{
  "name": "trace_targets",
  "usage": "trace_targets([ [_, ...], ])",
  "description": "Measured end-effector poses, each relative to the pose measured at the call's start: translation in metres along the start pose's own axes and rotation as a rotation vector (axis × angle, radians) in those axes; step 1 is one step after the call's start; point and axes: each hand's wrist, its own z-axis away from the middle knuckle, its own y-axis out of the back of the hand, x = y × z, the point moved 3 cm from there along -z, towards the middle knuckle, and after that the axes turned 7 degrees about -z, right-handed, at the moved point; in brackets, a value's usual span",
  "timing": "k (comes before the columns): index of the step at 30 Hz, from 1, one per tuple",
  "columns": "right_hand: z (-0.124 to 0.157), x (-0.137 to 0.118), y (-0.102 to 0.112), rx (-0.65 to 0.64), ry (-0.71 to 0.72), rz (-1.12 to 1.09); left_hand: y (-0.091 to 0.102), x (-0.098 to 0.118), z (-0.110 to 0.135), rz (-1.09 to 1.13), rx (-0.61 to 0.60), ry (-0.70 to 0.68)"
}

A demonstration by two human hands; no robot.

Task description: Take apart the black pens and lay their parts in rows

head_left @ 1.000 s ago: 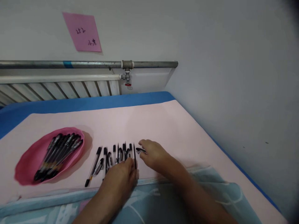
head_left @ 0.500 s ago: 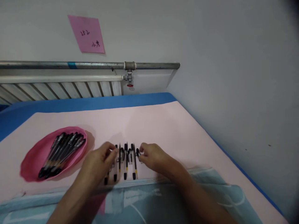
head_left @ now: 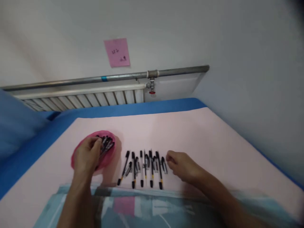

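My left hand (head_left: pixel 87 154) is over the pink bowl (head_left: pixel 75 150) at the left. Its fingers are bent together at the black pens (head_left: pixel 108 144) inside, and whether a pen is between them is hidden. On the pink sheet in front of me lies a row of gel pen barrels (head_left: pixel 133 169) with black ends, several of them roughly side by side. Loose clear-and-black pen caps (head_left: pixel 155 163) lie among them. Just right of the rightmost cap (head_left: pixel 164 165), my right hand (head_left: pixel 179 163) is curled closed, and anything inside it is out of sight.
The pink sheet (head_left: pixel 185 133) covers a surface with a blue border (head_left: pixel 133 110). Light blue patterned cloth (head_left: pixel 142 209) lies along the near edge. Behind stand a white radiator (head_left: pixel 106 98), a metal pipe (head_left: pixel 182 71) and a red-handled valve (head_left: pixel 152 92). A wall rises at the right.
My left hand has left the row of pens and moved left to the bowl. My right hand stays beside the rightmost cap. The whole view has shifted, so everything sits further right.
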Motion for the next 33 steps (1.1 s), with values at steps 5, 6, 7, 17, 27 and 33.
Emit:
trace_targets([
  [5,-0.005,-0.001,0.005,0.005,-0.011,-0.001,-0.005,-0.013,-0.012,-0.189,-0.055,-0.010],
  [6,-0.005,-0.002,0.006,0.011,-0.014,-0.004,-0.007,-0.012,-0.012,-0.222,-0.087,-0.028],
  [7,-0.005,-0.002,0.007,0.017,-0.018,-0.010,-0.010,-0.011,-0.011,-0.254,-0.124,-0.050],
  [17,-0.001,0.000,0.008,0.079,0.041,-0.115,-0.020,-0.006,-0.005,-0.480,-0.286,-0.168],
  [27,0.006,-0.005,0.011,0.081,0.085,-0.075,-0.026,-0.001,-0.001,-0.457,-0.263,-0.216],
  [33,0.004,-0.002,0.014,0.165,0.121,-0.101,-0.014,0.010,0.005,-0.168,-0.188,-0.166],
])
